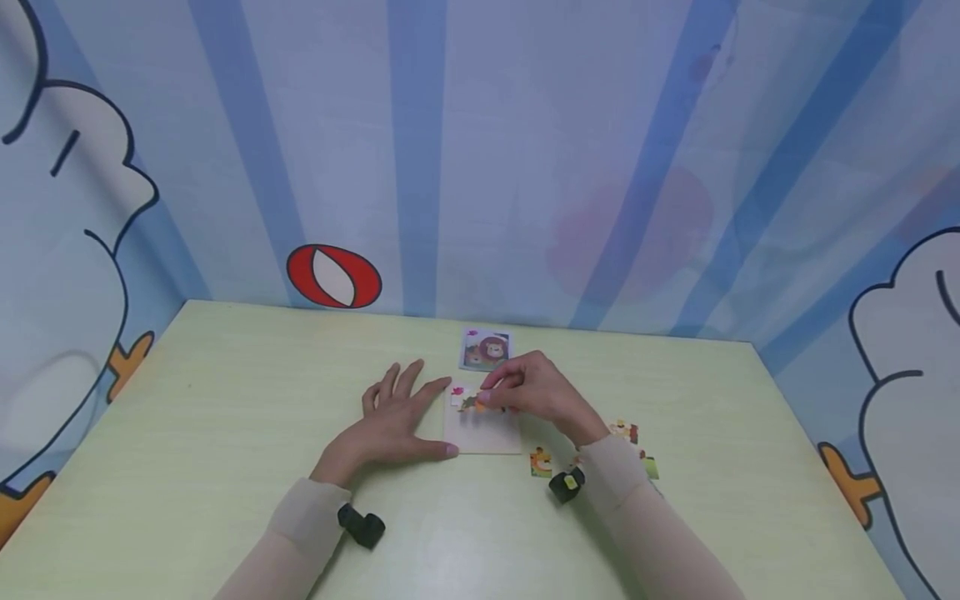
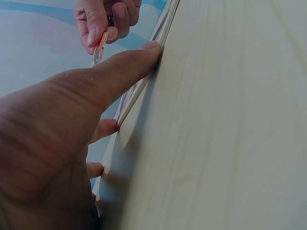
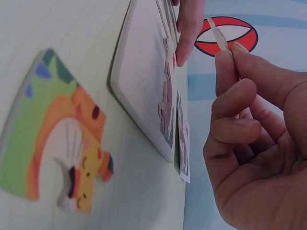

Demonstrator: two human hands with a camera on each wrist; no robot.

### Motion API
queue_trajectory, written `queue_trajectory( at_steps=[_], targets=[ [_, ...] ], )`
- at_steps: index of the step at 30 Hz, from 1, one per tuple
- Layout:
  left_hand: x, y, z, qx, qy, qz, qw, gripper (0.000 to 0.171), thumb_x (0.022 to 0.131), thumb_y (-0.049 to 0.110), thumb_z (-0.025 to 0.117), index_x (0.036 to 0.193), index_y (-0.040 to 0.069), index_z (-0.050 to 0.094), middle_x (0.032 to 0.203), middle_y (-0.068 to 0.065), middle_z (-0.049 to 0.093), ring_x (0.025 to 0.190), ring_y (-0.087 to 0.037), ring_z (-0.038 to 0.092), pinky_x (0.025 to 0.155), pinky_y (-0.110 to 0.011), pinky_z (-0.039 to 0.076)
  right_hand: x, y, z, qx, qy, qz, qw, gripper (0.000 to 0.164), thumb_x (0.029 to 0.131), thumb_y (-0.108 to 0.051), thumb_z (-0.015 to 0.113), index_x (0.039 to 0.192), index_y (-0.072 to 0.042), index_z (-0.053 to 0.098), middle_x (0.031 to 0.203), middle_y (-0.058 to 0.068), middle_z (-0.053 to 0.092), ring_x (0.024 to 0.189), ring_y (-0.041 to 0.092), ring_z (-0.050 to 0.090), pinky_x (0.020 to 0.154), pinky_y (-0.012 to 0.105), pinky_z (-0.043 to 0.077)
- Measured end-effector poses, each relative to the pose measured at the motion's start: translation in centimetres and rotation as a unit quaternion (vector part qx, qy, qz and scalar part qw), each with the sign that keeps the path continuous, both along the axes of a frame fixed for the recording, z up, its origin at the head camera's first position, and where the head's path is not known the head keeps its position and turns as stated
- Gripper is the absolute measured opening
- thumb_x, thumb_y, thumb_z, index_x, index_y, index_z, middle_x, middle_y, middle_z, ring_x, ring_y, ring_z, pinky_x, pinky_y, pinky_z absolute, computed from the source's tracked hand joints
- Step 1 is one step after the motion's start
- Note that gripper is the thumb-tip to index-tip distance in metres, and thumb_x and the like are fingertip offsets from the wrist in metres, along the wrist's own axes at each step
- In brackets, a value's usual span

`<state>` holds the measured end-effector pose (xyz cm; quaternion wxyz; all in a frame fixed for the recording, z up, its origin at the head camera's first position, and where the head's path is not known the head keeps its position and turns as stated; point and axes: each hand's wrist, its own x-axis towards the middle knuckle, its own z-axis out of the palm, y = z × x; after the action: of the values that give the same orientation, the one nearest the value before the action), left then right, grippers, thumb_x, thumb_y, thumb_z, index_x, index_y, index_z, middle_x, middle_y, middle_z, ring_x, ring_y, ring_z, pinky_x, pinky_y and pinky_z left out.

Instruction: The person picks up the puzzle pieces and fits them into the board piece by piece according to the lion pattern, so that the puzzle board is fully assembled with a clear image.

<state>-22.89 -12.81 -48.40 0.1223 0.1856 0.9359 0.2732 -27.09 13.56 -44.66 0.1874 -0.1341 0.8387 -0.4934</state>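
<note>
Head view: on a pale, smooth worktop (image 1: 225, 433), a flat, square white puzzle board (image 1: 483, 437) lies with joined pieces across its far part. Left hand (image 1: 393, 421) spreads its fingers, released, with thumb and index finger at the board's left corners. Right hand (image 1: 532, 392) pinches a thin puzzle piece (image 3: 218, 34) above the board. Just beyond lies a square picture card (image 1: 487, 350) printed with a lion; loose pieces (image 1: 541, 462) lie to the right. Left wrist view alone shows the thumb touching the board's edge and faint grain streaking the worktop. Right wrist view alone brings one loose piece close: an orange animal on green, with a rounded knob, curved notch and pale cut edge.
</note>
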Motion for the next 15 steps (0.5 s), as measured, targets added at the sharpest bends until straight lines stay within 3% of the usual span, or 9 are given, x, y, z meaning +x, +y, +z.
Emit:
queue_trajectory(
  at_steps=[15],
  targets=[
    [-0.2, -0.1, -0.8, 0.007, 0.0, 0.006, 1.0, 0.102, 0.085, 0.062, 0.081, 0.169, 0.029, 0.035, 0.183, -0.016, 0.005, 0.167, -0.05, -0.007, 0.127, -0.075, 0.002, -0.2, -1.6, -0.4, 0.034, -0.029, -0.02, 0.999, 0.008, 0.089, -0.019, 0.087, 0.095, -0.014, 0.085, 0.075, 0.007, 0.078, 0.064, 0.013, 0.054, 0.062, 0.027, 0.047]
  ],
)
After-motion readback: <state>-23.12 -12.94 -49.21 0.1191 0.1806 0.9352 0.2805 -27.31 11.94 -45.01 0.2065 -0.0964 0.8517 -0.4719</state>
